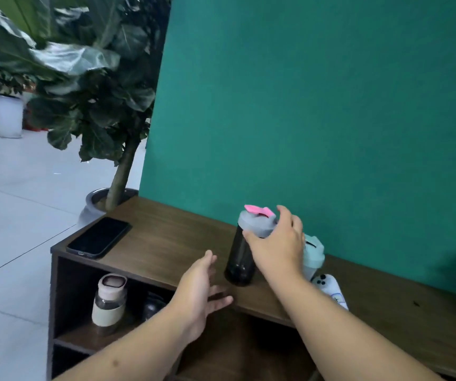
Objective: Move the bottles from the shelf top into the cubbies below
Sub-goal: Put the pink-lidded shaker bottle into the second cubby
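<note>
A dark shaker bottle (240, 259) with a grey lid and pink flip cap stands tilted on the brown shelf top (166, 243). My right hand (276, 243) grips it around the lid from the right. My left hand (199, 292) hovers open in front of the shelf edge, just left of the bottle, holding nothing. Behind my right hand a pale mint shaker bottle (314, 257) stands on the shelf top, partly hidden. In the upper left cubby (64, 298) stands a cream-and-clear bottle (109, 301), with a dark bottle (152, 306) beside it, partly hidden by my left arm.
A black phone (99, 237) lies on the shelf top's left end. A white phone (331, 287) lies on the shelf top under my right forearm. A green wall panel (317, 119) backs the shelf. A potted plant (105, 199) stands left of the shelf on the tiled floor.
</note>
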The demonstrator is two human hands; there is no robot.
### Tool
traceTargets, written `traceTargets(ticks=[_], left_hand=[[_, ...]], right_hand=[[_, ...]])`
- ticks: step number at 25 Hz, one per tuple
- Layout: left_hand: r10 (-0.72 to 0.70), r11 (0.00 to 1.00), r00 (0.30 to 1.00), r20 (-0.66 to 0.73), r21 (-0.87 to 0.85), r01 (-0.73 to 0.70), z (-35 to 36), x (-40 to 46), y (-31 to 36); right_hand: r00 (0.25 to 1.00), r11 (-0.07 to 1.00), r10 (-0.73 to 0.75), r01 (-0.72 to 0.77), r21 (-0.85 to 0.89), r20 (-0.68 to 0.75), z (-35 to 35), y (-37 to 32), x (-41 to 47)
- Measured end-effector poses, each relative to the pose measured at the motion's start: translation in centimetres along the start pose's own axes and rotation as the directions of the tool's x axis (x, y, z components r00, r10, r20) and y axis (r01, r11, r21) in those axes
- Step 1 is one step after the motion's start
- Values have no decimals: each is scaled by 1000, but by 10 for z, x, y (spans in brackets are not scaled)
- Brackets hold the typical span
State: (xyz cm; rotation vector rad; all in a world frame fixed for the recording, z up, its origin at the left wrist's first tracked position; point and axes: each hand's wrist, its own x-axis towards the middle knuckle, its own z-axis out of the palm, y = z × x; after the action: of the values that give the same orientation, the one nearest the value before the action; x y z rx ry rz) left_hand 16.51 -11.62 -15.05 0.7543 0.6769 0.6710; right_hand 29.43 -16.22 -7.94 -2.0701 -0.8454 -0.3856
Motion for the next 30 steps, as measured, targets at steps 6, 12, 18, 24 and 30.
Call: traceTargets(ticks=[6,12,18,24,30], left_hand=[[-18,987,998,58,158,9,48,45,17],[31,991,998,52,131,-38,53,37,3],[-3,990,1000,-2,144,3,32,-59,-46],[-127,991,988,-91,18,130,-17,-68,-161],[-301,953,942,-150,-62,295,-51,12,-231]], right_hand=[[981,997,53,-63,48,186,44,31,47],[992,980,-28,3,199,125,36,27,24],[992,980,-40,15,201,123,-40,29,-69],[971,976,61,-107,192,232,-21,101,-176],[920,963,198,-248,108,339,55,174,-192]])
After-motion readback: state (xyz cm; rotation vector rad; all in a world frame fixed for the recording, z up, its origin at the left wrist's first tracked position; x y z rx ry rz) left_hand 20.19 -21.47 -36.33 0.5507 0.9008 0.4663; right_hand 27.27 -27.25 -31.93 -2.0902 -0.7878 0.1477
